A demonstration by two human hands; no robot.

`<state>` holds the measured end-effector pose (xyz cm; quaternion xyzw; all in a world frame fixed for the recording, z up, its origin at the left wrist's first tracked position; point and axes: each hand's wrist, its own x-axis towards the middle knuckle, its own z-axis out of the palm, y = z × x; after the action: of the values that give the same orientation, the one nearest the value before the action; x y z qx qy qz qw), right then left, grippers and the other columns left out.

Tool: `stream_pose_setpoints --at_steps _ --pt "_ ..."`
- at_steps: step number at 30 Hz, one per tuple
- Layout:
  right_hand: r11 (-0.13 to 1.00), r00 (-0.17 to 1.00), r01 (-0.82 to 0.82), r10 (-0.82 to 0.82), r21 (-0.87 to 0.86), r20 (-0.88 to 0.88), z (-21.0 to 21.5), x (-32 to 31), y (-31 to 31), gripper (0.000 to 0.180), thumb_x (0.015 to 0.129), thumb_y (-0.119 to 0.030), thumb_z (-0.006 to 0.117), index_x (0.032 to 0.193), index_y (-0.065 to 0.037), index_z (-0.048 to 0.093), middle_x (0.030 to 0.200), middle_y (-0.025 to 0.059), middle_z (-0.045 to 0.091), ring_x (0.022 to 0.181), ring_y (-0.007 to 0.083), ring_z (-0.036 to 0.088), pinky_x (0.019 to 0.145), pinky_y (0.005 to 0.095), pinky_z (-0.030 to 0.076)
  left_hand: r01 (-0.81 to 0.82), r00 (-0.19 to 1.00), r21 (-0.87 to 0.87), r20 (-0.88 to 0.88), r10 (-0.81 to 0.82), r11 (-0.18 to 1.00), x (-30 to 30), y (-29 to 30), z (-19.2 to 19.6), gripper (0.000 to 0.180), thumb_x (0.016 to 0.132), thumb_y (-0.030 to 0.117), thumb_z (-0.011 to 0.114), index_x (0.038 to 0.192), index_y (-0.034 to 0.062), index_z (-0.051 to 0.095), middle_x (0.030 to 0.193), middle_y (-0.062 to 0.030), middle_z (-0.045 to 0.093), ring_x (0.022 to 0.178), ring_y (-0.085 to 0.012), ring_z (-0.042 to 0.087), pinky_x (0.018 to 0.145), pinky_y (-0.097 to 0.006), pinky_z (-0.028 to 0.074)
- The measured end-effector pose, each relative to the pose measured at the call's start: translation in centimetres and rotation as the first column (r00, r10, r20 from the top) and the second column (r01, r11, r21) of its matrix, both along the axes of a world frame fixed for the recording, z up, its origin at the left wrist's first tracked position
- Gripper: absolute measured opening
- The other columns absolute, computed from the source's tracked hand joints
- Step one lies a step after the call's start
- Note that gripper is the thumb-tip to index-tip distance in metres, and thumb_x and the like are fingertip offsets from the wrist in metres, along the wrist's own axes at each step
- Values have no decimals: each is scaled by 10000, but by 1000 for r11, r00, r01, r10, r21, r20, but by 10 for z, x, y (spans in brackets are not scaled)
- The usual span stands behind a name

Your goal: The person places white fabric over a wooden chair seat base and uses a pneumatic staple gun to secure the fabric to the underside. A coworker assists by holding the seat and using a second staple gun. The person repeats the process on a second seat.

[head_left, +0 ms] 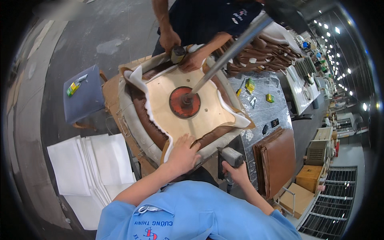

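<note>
Nearest the camera, a blue shirt (192, 212) is seen from above. The left hand (183, 154) is laid flat with the fingers spread on the near edge of an upturned chair seat (188, 116), where brown leather (146, 116) and white padding (138, 78) are folded over the pale wooden base. The right hand (237, 173) is wrapped tight around the grip of a grey staple gun (231, 157), which is held just beside the near right corner of the seat. The seat is placed in the middle of the worktop (268, 112), which is covered with shiny silver sheet. A red round plate (185, 102) is fixed in the middle of the wood, and a metal pole (230, 52) rises from it. A stack of brown leather panels (278, 160) is leaned at the right. White sheets (90, 168) are spread on the floor at the left, and a grey stool (85, 96) with small green boxes (73, 88) is set past them. On the far side, the seat edge is pressed by another person's two hands (182, 50), with a tool held in them. More leather covers (268, 54) are piled behind.
</note>
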<state>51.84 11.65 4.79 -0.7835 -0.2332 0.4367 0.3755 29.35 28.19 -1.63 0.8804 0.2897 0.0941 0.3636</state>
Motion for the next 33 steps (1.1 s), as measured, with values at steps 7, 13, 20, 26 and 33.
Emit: stream_pose_setpoints --at_steps 7,13,20,26,33 --pt "958 959 282 -281 -45 39 -38 78 -70 360 963 -114 853 1286 -22 725 870 25 710 642 128 639 559 318 514 135 989 -68 62 -131 989 58 -47 -7 663 1025 339 743 1563 5 549 1638 -279 471 1551 -488 426 1294 -561 359" --pt "914 920 393 -391 -103 40 -91 227 -69 254 908 -72 887 1128 -31 768 839 26 698 604 148 613 547 348 498 -5 992 141 -124 23 990 82 -68 -35 806 988 334 782 1656 43 439 1744 -233 366 1611 -452 367 1306 -572 339" --pt "875 921 374 -390 -308 8 -201 444 -11 232 828 -39 937 990 23 782 882 90 755 713 212 682 641 396 534 -121 963 363 -182 198 924 125 -71 -27 752 936 266 789 1572 -47 539 1638 -261 537 1539 -463 483 1307 -567 334" --pt "872 883 405 -451 -276 -129 -277 547 36 285 858 3 890 1114 44 772 980 111 771 766 234 706 658 401 558 -92 906 306 -370 207 948 142 -64 -13 779 882 235 818 1558 -28 536 1649 -267 520 1539 -468 482 1301 -567 350" --pt "879 819 408 -472 -248 -326 -334 609 38 368 916 15 841 1254 7 695 1057 94 737 845 246 713 688 393 615 -85 896 365 -380 232 927 156 -61 -4 854 800 240 881 1555 30 543 1639 -230 541 1512 -434 526 1276 -557 399"
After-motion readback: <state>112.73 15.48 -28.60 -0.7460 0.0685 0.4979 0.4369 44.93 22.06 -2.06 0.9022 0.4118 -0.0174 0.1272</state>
